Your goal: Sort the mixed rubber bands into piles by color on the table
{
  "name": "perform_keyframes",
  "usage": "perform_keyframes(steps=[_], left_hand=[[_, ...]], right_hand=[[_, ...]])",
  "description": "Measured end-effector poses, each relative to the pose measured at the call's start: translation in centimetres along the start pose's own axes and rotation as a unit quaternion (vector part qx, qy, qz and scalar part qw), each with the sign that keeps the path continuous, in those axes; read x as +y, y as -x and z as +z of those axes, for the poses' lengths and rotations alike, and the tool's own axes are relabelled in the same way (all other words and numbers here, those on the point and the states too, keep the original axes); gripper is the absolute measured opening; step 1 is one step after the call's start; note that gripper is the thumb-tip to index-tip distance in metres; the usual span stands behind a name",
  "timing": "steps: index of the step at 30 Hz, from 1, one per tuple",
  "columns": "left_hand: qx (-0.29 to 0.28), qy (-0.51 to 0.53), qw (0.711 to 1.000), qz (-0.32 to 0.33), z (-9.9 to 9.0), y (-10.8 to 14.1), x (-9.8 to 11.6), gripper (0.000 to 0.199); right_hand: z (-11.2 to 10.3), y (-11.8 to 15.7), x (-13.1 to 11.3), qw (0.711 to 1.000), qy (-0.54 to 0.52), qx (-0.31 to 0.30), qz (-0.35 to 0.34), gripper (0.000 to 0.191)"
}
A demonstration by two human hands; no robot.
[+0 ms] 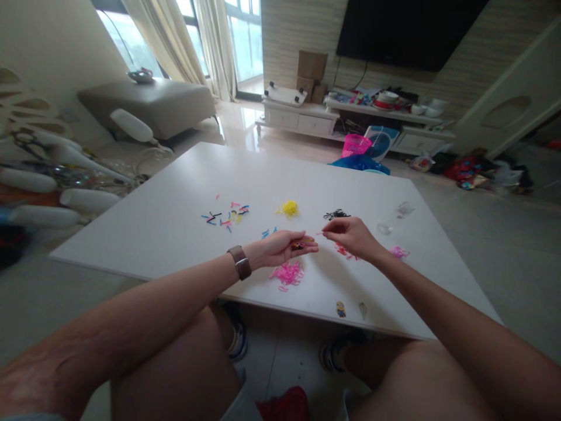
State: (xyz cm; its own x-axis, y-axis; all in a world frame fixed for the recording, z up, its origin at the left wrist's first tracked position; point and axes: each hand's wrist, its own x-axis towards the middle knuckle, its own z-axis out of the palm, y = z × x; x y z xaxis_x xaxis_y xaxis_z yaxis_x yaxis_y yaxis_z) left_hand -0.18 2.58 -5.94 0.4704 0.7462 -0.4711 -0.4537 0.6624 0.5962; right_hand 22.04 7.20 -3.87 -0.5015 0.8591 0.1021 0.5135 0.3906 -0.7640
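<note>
My left hand (284, 248) is turned palm up over the white table, cupping a few mixed-colour small rubber bands (298, 245). Just right of its fingertips, my right hand (348, 234) pinches one small pinkish band (319, 234) between thumb and fingers. Below the left hand lies a pile of pink bands (288, 275). Blue bands (269, 233) show behind the left hand, partly covered. Under the right hand are red bands (344, 251), with a black pile (336, 214) behind it. A yellow pile (289, 209) sits farther back, and a mixed-colour scatter (228, 217) lies to the left.
Lilac bands (398, 252) lie beside my right forearm. A clear plastic container (404, 209) rests near the table's right side. A small Minion figure (340, 309) lies at the front edge of the white table (175, 187). A lamp with white shades (131, 125) stands left.
</note>
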Motion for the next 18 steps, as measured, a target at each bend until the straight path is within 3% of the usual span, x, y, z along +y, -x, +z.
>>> perform_keyframes(steps=[4,8,11,14,18], left_hand=[[0.007,0.034,0.999,-0.013,0.1,-0.1,-0.2,0.031],[0.009,0.051,0.998,-0.032,0.1,-0.3,-0.4,0.040],[-0.005,0.052,0.998,-0.045,0.0,-0.5,-0.5,0.043],[-0.031,0.045,0.997,-0.055,0.0,-0.5,-0.8,0.047],[-0.049,0.038,0.997,-0.052,0.1,-0.3,-1.1,0.045]], right_hand=[[-2.5,0.3,3.5,0.991,0.126,0.005,0.037,0.010],[-3.2,1.1,5.2,0.975,0.213,-0.014,0.055,0.011],[-2.4,1.5,3.8,0.985,0.171,-0.003,0.029,0.016],[-0.6,1.8,1.2,0.995,0.078,-0.021,-0.050,0.018],[2.0,1.6,-1.0,0.992,0.044,-0.046,-0.108,0.011]])
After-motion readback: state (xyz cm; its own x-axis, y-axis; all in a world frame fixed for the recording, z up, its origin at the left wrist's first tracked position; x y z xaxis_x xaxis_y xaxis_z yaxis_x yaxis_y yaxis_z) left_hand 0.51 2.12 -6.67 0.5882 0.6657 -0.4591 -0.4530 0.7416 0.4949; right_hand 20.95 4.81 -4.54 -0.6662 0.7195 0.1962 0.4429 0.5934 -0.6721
